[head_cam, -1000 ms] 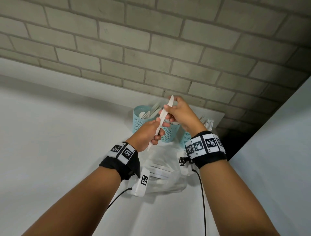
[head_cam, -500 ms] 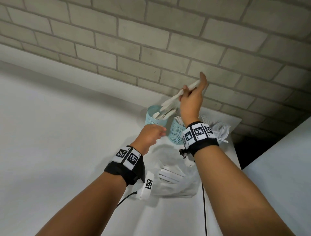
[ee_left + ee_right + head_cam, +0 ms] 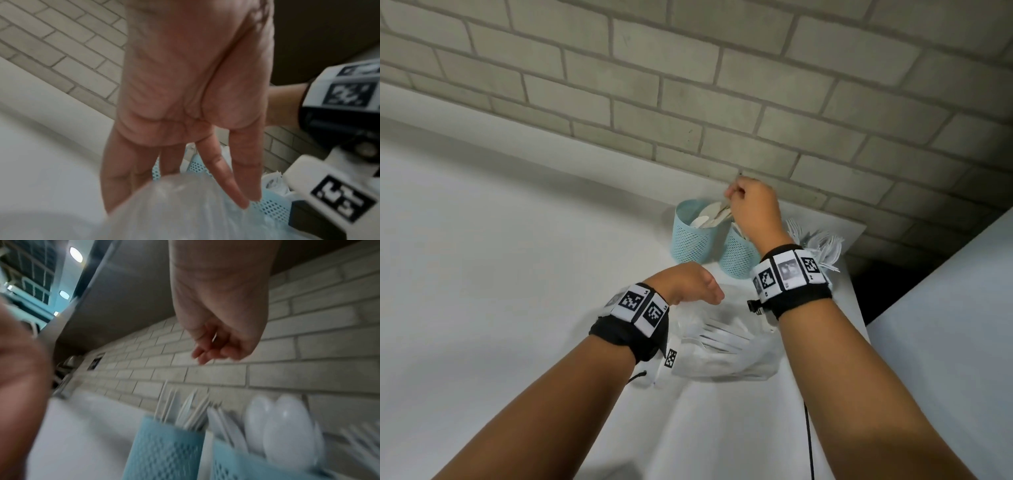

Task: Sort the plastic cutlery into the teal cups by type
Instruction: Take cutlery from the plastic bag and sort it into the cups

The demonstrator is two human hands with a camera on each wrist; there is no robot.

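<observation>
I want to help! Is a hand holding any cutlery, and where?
Nothing is held: right hand empty above the teal cups, left hand empty too.

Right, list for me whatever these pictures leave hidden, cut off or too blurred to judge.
- Third cup, head view: hidden behind the right hand and wristband; only the forks fanning out show.
- Right hand's grip: fingers curl away in the head view; the right wrist view is motion-blurred.
- Cutlery in the plastic bag: types unclear through the cloudy film.
- Left hand, left wrist view: the bag covers some fingertips.
- Middle cup: contents mostly hidden by the right hand.
</observation>
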